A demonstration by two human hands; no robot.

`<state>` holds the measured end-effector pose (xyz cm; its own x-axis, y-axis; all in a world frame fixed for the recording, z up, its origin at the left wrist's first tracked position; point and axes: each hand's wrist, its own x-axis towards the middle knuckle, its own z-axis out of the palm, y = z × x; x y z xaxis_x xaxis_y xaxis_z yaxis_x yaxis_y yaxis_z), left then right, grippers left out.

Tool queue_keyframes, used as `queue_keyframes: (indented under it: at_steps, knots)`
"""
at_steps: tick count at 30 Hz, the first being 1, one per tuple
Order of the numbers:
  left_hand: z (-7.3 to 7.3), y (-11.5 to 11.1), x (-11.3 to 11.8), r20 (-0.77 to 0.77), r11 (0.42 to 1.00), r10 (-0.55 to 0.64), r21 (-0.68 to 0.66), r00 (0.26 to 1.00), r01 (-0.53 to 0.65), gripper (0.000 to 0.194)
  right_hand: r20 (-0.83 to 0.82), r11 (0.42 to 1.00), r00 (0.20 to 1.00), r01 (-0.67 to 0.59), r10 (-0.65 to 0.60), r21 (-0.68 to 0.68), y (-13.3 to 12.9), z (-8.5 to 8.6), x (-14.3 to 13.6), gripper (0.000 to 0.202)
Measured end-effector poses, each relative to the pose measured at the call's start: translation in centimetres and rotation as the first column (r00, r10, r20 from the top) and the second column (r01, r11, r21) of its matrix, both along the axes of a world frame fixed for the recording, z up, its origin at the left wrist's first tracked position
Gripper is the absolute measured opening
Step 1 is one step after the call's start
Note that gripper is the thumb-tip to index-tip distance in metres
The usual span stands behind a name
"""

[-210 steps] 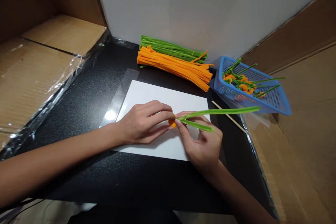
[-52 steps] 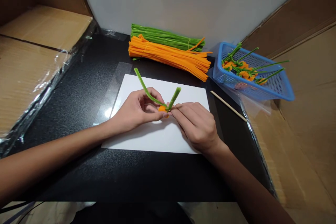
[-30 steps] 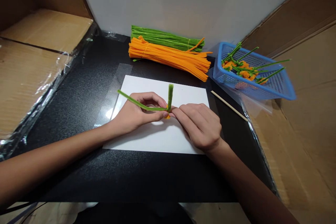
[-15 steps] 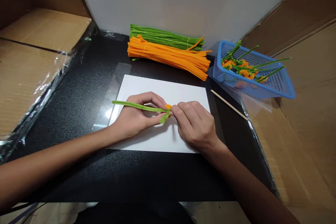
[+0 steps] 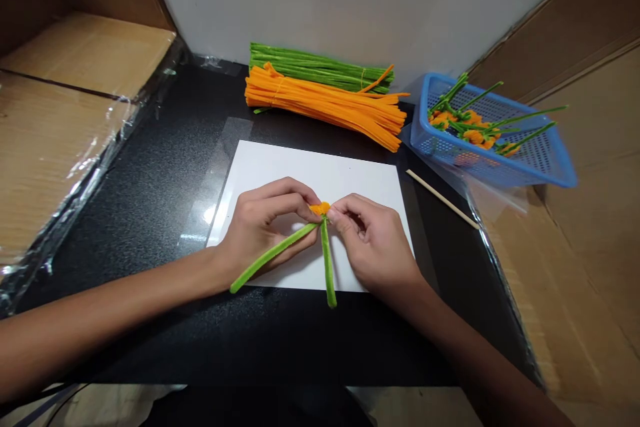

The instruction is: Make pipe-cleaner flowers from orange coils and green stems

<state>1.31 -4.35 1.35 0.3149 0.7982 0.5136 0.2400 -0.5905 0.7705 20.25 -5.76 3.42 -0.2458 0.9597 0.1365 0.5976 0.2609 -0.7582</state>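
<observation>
Two bare hands meet over a white sheet of paper (image 5: pixel 280 167) that lies flat on a black counter (image 5: pixel 165 173). The left hand (image 5: pixel 260 227) and the right hand (image 5: pixel 373 247) both pinch a small orange flower head (image 5: pixel 320 208) made of fuzzy pipe cleaner. The fingers (image 5: pixel 300 203) of the left hand are pressed together on its left side. The fingers of the right hand are pressed together on its right side. The flower head sits just above the paper, between the two hands.

A green pipe cleaner (image 5: pixel 327 263) is joined to the flower head, right under it. It has two ends, like two legs. One end points down toward the near edge of the paper and goes a little past it. The other end slants down and to the left, across the left hand.

At the back of the counter, near the white wall, lies a bundle of orange pipe cleaners (image 5: pixel 330 110). Just behind it, touching it, lies a bundle of green pipe cleaners (image 5: pixel 315 67). To the right is a blue plastic basket (image 5: pixel 540 167). It is tilted, and it holds finished orange flowers with green stems (image 5: pixel 475 130). A thin wooden stick (image 5: pixel 443 199) lies on the counter between the paper and the basket. Brown cardboard (image 5: pixel 60 100) stands on both sides of the counter.
</observation>
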Motion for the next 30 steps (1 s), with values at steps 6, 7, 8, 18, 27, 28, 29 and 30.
queue_keyframes:
  at_steps: [6,7,8,18,27,28,29,30]
  knots:
    - [-0.05,-0.15,0.26,-0.011,0.999,0.025,-0.027,1.000,-0.026,0.005,-0.177,0.950,0.983,-0.007,-0.050,-0.311,0.50,-0.15,0.07,0.026]
    - [-0.01,-0.15,0.30,-0.002,0.999,0.027,-0.045,1.000,-0.027,0.006,-0.180,0.951,0.982,-0.003,-0.056,-0.310,0.52,-0.24,0.06,0.026]
    - [0.05,-0.14,0.35,0.008,0.998,0.024,-0.064,1.000,-0.024,0.008,-0.182,0.952,0.981,0.002,-0.060,-0.307,0.50,-0.33,0.06,0.026]
    - [-0.07,0.35,0.29,0.251,0.910,-0.009,-0.399,0.968,0.112,0.013,-0.045,0.985,0.997,0.062,-0.055,0.160,0.23,-0.20,0.47,0.012]
    - [0.00,0.47,0.08,0.269,0.878,-0.023,-0.455,0.963,0.148,0.019,-0.070,0.976,0.998,0.015,0.001,0.218,0.45,-0.57,0.35,0.010]
    - [0.00,0.50,0.07,0.274,0.872,-0.026,-0.464,0.961,0.156,0.020,-0.060,0.967,0.998,-0.016,0.032,0.254,0.46,-0.57,0.41,0.013]
    - [0.00,0.53,0.05,0.281,0.866,-0.028,-0.472,0.959,0.163,0.021,-0.049,0.956,0.996,-0.053,0.070,0.289,0.48,-0.56,0.49,0.015]
    - [0.01,0.55,0.04,0.287,0.861,-0.030,-0.479,0.958,0.170,0.022,-0.043,0.946,0.993,-0.088,0.106,0.312,0.51,-0.55,0.55,0.016]
